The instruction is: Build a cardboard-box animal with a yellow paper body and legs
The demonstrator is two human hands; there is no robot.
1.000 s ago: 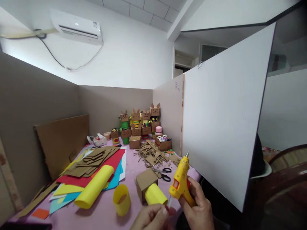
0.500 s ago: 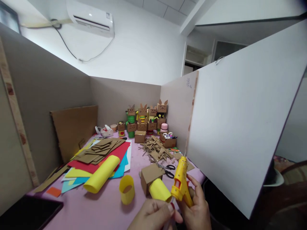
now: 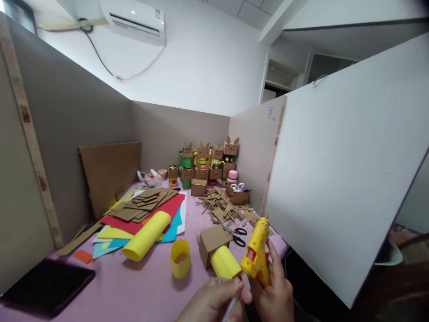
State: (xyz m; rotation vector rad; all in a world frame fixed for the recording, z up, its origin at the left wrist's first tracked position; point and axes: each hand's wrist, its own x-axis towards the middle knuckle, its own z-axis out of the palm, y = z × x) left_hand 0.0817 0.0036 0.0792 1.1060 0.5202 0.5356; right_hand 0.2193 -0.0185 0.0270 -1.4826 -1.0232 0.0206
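Note:
My right hand (image 3: 275, 286) is wrapped round the handle of a yellow glue gun (image 3: 257, 248), its nozzle pointing up and away from me. My left hand (image 3: 216, 298) pinches a translucent glue stick (image 3: 231, 306) at the rear end of the gun; whether the stick's tip sits inside the gun I cannot tell. Just beyond my hands, a yellow paper tube (image 3: 225, 263) lies against a brown cardboard box (image 3: 214, 243). A shorter yellow paper ring (image 3: 180, 264) stands upright to the left. Black-handled scissors (image 3: 238, 236) lie behind the gun.
A yellow paper roll (image 3: 147, 237) rests on coloured sheets and cardboard pieces (image 3: 144, 203) at left. A black tablet-like slab (image 3: 48, 286) lies front left. Cardboard scraps (image 3: 221, 205), a box of supplies (image 3: 237, 197) and several cat-faced cardboard figures (image 3: 203, 156) stand behind. Partition boards (image 3: 328, 170) enclose the table.
The view has shifted slightly, bringing more of the black slab into sight. More of the glue stick shows below my left fingers. Both hands keep their holds.

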